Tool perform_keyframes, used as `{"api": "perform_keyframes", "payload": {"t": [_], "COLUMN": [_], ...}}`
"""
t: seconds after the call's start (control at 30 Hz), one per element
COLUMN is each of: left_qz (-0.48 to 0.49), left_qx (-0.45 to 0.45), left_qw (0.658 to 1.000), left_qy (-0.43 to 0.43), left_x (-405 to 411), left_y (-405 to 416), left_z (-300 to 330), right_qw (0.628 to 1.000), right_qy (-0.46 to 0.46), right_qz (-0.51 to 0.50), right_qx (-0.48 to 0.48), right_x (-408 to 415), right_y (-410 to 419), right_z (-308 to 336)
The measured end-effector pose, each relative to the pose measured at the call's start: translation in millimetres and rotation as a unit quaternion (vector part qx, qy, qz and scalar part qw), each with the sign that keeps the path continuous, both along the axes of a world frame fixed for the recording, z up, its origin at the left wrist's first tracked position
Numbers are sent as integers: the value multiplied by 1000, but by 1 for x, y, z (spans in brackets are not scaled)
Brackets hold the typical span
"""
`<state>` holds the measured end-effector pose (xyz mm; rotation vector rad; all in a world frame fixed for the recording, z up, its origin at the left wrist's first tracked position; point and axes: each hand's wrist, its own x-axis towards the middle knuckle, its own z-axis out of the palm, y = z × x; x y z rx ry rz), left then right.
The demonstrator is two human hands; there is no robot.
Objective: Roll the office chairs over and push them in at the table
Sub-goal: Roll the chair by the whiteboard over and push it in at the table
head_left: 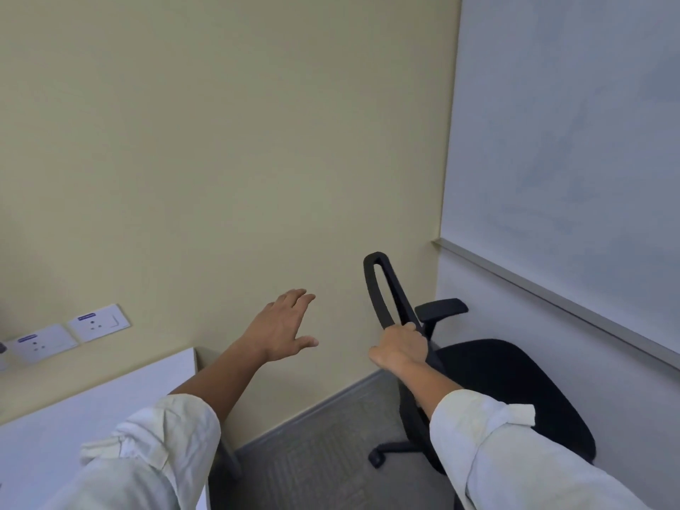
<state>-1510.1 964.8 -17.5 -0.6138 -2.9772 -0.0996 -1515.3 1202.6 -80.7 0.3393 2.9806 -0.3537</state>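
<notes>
A black office chair [504, 384] stands in the room's corner, its seat towards the right wall and its thin backrest frame rising to the upper left. My right hand [399, 347] is closed around the backrest's edge about halfway up. My left hand [285, 327] hovers in the air to the left of the backrest, fingers spread, touching nothing. The white table [66, 417] lies at the lower left, its corner near my left forearm. One chair caster [376, 459] shows on the grey carpet.
A beige wall is straight ahead, with two white sockets [70, 331] above the table. A large whiteboard [574, 141] covers the right wall, its ledge running down to the right. A grey table leg [230, 458] stands near the carpet strip between table and chair.
</notes>
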Motion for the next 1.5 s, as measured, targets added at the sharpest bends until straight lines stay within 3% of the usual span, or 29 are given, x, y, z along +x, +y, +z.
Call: {"api": "perform_keyframes", "payload": {"t": [0.27,0.47,0.6,0.8,1.23,1.33,1.4,1.43,1.5], "left_qz": [-75,-115,-92,-71,63,130,163,171,187], "left_qx": [-13,-18,-39,-95,-30,-48,-114,-124,-61], "left_qw": [997,992,993,992,997,988,971,959,923], "left_qy": [-32,-41,-60,36,-22,-72,-130,-190,-331], "left_x": [82,127,152,208,372,394,397,398,396], "left_y": [49,96,109,119,169,181,199,206,217], "left_z": [-22,-47,-65,-80,-88,-81,-71,-67,-69], "right_qw": [998,992,981,961,898,874,861,856,848], "right_qy": [32,0,42,42,83,88,90,90,86], "right_qz": [18,112,177,267,420,466,486,493,506], "right_qx": [52,53,67,63,98,107,119,123,133], "right_x": [125,184,218,264,328,330,326,321,310], "right_y": [84,139,157,187,267,271,277,281,286], "right_z": [-12,-14,-27,-30,-31,-32,-31,-31,-29]}}
